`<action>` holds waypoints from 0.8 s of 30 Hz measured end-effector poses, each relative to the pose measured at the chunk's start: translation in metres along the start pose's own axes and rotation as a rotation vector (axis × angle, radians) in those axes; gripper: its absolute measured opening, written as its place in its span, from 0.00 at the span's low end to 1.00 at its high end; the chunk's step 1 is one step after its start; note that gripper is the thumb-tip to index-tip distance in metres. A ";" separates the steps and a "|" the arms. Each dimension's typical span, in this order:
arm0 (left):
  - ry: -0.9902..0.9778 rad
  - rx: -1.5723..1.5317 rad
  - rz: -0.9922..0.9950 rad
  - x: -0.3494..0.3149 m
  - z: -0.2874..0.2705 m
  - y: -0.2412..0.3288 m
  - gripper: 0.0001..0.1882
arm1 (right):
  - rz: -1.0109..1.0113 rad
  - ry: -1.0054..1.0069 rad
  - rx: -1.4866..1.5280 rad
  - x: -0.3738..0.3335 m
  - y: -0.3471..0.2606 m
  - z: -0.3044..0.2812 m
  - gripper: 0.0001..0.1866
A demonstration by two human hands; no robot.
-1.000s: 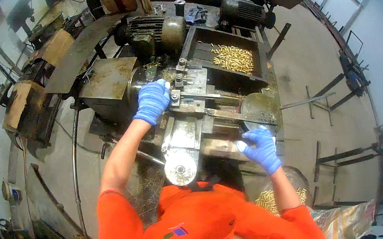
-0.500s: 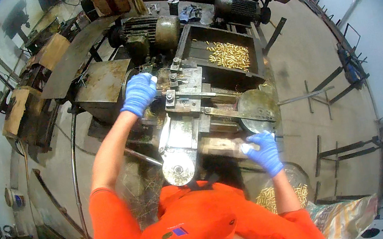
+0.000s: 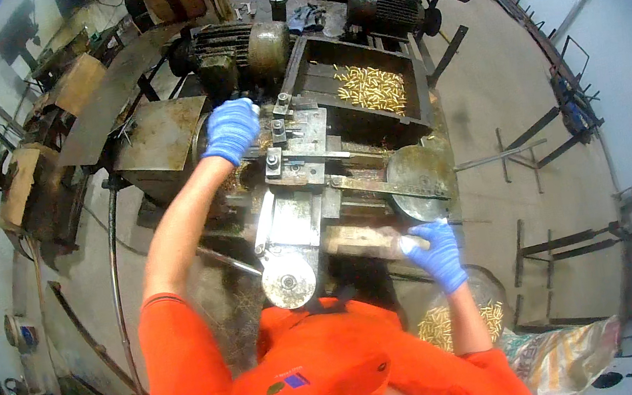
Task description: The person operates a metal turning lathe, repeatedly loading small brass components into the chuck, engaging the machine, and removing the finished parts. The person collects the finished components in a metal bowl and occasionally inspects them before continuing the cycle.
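Observation:
My left hand, in a blue glove with pale fingertips, is closed beside the tool posts of a small metal lathe-like machine. Whatever its fingers hold is hidden. Lower right, my gloved right hand has curled fingers at the outer end of a worn, pale bar; its exact grip is blurred. A round metal disc lies just beyond that hand. Nearer my body, a round handwheel-like part sits on the machine's front. Small brass-coloured pieces are heaped in a dark metal tray.
Below my right forearm, a round pan holds more brass-coloured pieces. A printed woven sack lies at lower right. Electric motors stand behind the machine. A metal-topped box is on the left, and metal stands on the right.
The view has shifted slightly, moving the machine a little left in the picture. My left hand has moved slightly farther away along the machine. My right hand stays at the bar's end.

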State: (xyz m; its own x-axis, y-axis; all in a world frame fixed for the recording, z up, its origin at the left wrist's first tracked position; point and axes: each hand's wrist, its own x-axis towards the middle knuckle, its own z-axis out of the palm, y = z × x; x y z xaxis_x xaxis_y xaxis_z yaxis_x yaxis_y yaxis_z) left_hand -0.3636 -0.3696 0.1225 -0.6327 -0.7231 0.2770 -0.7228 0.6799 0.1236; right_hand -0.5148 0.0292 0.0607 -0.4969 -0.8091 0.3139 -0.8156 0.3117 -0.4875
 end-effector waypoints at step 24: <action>0.347 0.074 -0.012 -0.102 -0.093 -0.114 0.16 | 0.466 0.124 -0.059 -0.087 0.089 -0.056 0.22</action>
State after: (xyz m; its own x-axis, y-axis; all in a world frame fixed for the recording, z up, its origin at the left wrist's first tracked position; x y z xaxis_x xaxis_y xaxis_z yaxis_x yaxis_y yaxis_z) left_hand -0.1909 -0.3620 0.1693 -0.5011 -0.6382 0.5845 -0.7560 0.6515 0.0633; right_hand -0.5608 0.1554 0.0355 -0.8421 -0.5121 0.1692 -0.5111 0.6577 -0.5533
